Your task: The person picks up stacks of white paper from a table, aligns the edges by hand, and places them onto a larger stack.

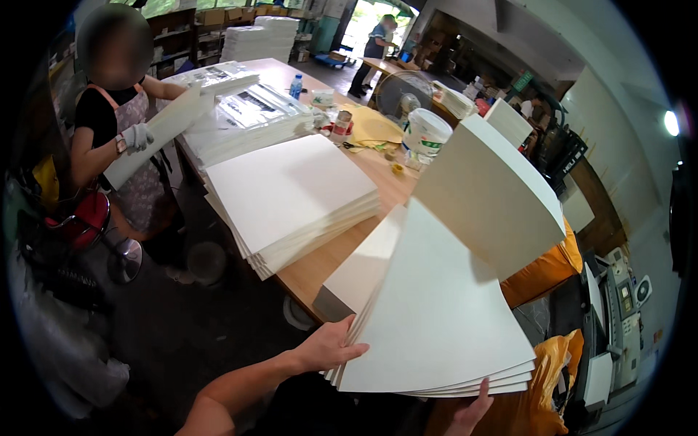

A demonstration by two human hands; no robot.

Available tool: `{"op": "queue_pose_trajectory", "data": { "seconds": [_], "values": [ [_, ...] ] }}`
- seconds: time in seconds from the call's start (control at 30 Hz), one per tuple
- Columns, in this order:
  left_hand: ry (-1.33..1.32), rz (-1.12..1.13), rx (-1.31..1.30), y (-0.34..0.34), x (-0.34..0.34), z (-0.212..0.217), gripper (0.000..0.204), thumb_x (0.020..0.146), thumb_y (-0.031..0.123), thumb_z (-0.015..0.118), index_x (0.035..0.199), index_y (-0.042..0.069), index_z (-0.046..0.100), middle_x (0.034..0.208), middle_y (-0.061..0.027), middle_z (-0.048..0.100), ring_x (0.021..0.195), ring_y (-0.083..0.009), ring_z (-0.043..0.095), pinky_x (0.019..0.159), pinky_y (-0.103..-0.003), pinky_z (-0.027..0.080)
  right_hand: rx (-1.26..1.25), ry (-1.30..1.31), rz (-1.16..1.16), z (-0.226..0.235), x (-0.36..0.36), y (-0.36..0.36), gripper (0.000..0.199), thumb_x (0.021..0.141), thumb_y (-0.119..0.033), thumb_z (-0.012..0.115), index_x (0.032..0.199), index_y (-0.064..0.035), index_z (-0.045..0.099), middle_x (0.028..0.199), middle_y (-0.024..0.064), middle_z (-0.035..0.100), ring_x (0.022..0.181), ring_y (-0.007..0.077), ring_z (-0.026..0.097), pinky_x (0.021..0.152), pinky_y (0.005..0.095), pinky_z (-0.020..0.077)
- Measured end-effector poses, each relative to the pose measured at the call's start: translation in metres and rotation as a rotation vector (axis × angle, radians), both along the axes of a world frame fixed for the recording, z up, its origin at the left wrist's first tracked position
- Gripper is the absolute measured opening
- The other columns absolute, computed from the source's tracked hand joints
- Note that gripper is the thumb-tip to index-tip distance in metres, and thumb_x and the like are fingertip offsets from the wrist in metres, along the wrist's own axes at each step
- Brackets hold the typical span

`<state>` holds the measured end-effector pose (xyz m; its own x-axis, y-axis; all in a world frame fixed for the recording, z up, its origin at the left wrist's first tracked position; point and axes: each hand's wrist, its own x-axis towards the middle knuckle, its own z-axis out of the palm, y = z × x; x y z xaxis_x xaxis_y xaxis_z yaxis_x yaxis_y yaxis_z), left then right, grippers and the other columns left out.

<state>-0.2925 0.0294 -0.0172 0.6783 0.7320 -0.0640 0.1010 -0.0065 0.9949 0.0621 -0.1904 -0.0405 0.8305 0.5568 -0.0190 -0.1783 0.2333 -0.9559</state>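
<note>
In front of me a sheaf of large white card sheets lies tilted, its near edge fanned into several layers. My left hand is closed on the near left corner, thumb on top and fingers along the side. At the near right edge my right hand grips the same sheets, with its thumb up against the edge; its other fingers are hidden below. Behind the sheaf rises a thick, curved stack of white card. Beside it on the left, a lower white stack sits on the wooden table.
A wide stack of white sheets and plastic-wrapped packs stand farther left. A white bucket, a fan and a blue bottle are beyond. Across the left side, a gloved co-worker holds a sheet. Orange wrapping lies right.
</note>
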Motion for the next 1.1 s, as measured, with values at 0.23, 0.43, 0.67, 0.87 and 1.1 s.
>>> {"op": "queue_pose_trajectory", "data": {
  "seconds": [0.23,0.43,0.67,0.87,1.1],
  "values": [
    [-0.246,0.357,-0.1,0.025,-0.07,-0.021,0.057,0.092,0.011,0.073,0.14,-0.007,0.048,0.12,-0.0108,0.068,0.109,-0.0166,0.065,0.096,-0.035,0.054,0.145,0.15,0.205,0.044,-0.066,0.152,0.057,0.098,-0.002,0.062,0.15,0.0024,0.04,0.141,0.0156,0.054,0.126,0.0292,0.058,0.103,0.045,0.0529],
    [-0.538,0.704,0.07,0.12,-0.134,-0.055,0.047,0.094,0.01,0.062,0.138,-0.005,0.053,0.123,-0.0125,0.066,0.109,-0.0184,0.066,0.094,-0.033,0.053,0.254,0.222,0.604,0.025,-0.11,0.383,0.042,0.086,0.008,0.075,0.123,-0.0038,0.058,0.106,0.0046,0.063,0.097,0.0187,0.064,0.082,0.035,0.0541],
    [-0.783,0.746,-0.153,0.227,-0.161,-0.061,0.052,0.099,0.019,0.059,0.143,-0.006,0.048,0.132,-0.0182,0.063,0.119,-0.0319,0.066,0.102,-0.045,0.055,0.243,0.35,0.731,0.022,-0.165,0.559,0.027,0.082,0.009,0.076,0.105,-0.0002,0.065,0.089,0.0068,0.065,0.081,0.0215,0.066,0.07,0.0355,0.0543],
    [-0.708,0.758,-0.518,0.266,-0.156,-0.152,0.05,0.101,0.01,0.052,0.145,-0.01,0.042,0.141,-0.0232,0.058,0.129,-0.0386,0.059,0.108,-0.05,0.051,-0.16,0.557,0.355,-0.154,-0.165,0.628,0.044,0.08,0.0,0.079,0.119,0.0093,0.061,0.102,0.0191,0.071,0.089,0.0318,0.07,0.078,0.0442,0.0576],
    [-0.789,0.67,-0.504,0.254,-0.186,-0.155,0.053,0.103,0.017,0.05,0.148,-0.009,0.04,0.145,-0.0233,0.056,0.132,-0.0384,0.057,0.113,-0.051,0.047,-0.608,0.337,0.266,-0.107,-0.212,0.615,0.107,0.07,-0.017,0.087,0.149,0.0106,0.021,0.134,0.0292,0.056,0.118,0.0398,0.061,0.096,0.055,0.052]
  ]
}}
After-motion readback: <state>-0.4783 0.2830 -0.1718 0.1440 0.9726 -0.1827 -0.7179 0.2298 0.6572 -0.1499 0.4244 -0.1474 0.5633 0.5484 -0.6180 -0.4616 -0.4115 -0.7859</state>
